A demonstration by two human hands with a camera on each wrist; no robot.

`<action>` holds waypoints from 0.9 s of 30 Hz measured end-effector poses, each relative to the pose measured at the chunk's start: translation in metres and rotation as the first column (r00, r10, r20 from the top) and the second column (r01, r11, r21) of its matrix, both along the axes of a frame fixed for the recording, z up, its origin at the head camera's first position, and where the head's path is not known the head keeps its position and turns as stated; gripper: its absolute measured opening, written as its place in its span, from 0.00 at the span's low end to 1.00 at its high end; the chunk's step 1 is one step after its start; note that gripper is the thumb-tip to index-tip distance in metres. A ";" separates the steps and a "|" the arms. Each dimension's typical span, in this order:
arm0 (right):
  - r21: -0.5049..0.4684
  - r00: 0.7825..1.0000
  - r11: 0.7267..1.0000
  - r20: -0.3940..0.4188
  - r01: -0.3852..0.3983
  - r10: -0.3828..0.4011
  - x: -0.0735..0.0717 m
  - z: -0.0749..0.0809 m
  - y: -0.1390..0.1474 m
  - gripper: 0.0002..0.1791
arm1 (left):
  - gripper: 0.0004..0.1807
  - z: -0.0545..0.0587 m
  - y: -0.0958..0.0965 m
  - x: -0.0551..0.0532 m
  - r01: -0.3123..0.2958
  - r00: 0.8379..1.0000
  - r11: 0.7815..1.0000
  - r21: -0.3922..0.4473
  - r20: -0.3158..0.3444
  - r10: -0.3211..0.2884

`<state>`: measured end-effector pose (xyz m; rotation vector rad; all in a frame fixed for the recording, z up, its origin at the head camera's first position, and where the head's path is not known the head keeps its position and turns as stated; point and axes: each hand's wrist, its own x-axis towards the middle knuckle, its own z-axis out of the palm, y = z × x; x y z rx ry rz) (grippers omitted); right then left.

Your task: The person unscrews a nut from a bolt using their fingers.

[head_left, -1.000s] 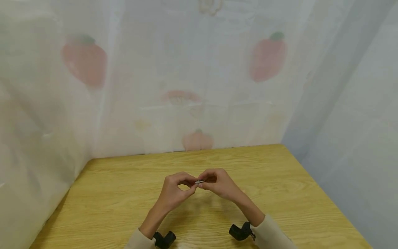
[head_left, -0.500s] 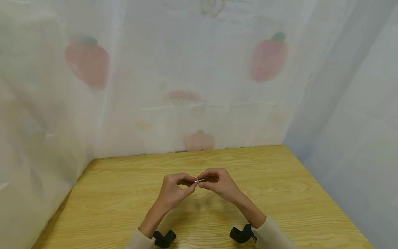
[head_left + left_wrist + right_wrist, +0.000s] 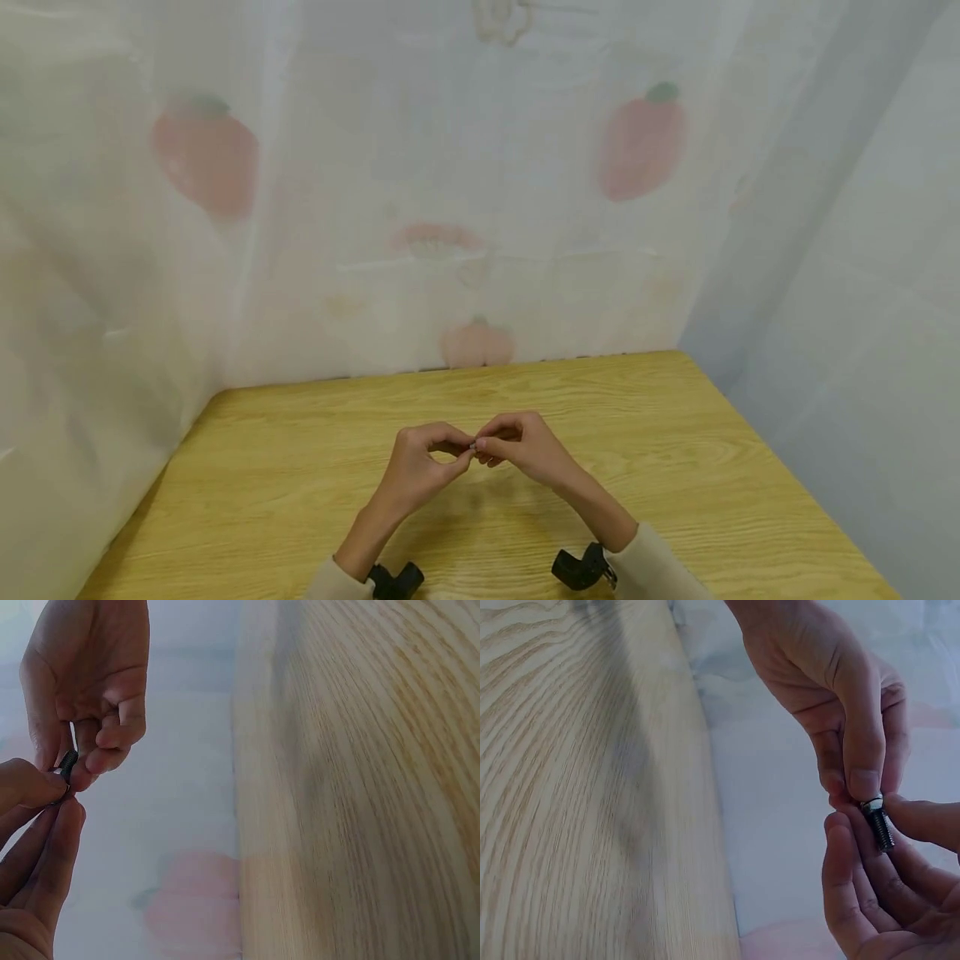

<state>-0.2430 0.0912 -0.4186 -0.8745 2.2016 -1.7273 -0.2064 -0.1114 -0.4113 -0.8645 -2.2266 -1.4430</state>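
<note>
A small dark metal bolt (image 3: 883,831) with a threaded shank is between my two hands, above the table. My left hand (image 3: 422,460) pinches its head end between thumb and fingers; the head is hidden by them. A shiny metal collar (image 3: 871,802) rings the bolt close to the left fingertips. From the left wrist view, the threads (image 3: 69,761) point toward my right hand (image 3: 525,448). That hand's thumb (image 3: 915,818) and curled forefinger close in on the bolt from either side, right at the collar, while its other fingers curl loosely below the shank.
Beneath the hands lies a light wood-grain table (image 3: 315,517). A pale sheet printed with strawberries (image 3: 643,150) hangs behind it, and similar sheeting stands at both sides. Each wrist carries a black camera mount (image 3: 579,567) beside a beige sleeve (image 3: 660,567).
My right thumb and fingers have shifted a little left and over the shank, which showed between them before. The left hand stays almost where it was.
</note>
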 end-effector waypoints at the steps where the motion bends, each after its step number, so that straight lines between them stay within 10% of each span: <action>1: -0.001 1.000 1.000 0.002 0.008 -0.008 0.000 0.000 0.000 0.12 | 0.08 -0.001 0.000 0.000 -0.004 1.000 1.000 -0.001 0.004 0.004; 15: -0.032 0.998 0.998 -0.031 0.053 -0.054 0.001 -0.002 0.001 0.11 | 0.07 -0.001 -0.001 0.000 0.007 1.000 1.000 0.006 0.010 -0.007; 27: 0.038 0.991 0.998 0.128 -0.046 0.041 0.000 0.001 0.000 0.19 | 0.09 0.003 0.000 0.002 0.008 0.999 1.000 0.003 -0.034 -0.007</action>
